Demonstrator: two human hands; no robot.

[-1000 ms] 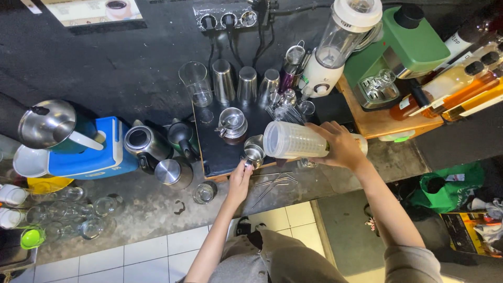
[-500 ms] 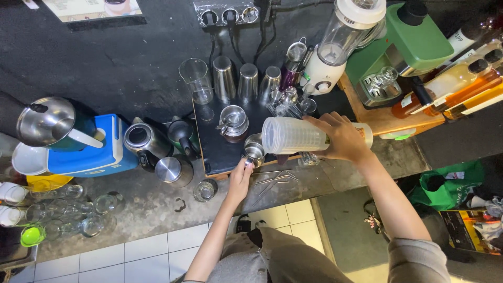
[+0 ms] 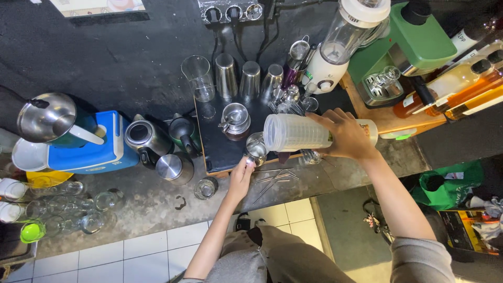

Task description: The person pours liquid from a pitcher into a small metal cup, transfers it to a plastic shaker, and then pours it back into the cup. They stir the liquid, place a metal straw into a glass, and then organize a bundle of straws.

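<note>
Left hand [image 3: 240,178] reaches forward; right hand [image 3: 346,135] grips, fingers curled.

A flat card or sign [image 3: 99,5] lies at the far left edge of the scene, pale with a pink and grey picture on it, cut off by the frame. At the far right, 3 bottles lie side by side on a wooden tray: the farthest bottle [image 3: 466,36] carries a white label with dark print, the amber bottles beside it [image 3: 450,89] show no clear label. On the floor at the near right, a green plastic bag [image 3: 445,183] sits crumpled, and just right of it lies a dark package [image 3: 466,230] with orange and yellow printing. The blue cooler box [image 3: 89,152] on the desk at left bears a small white mark.
</note>
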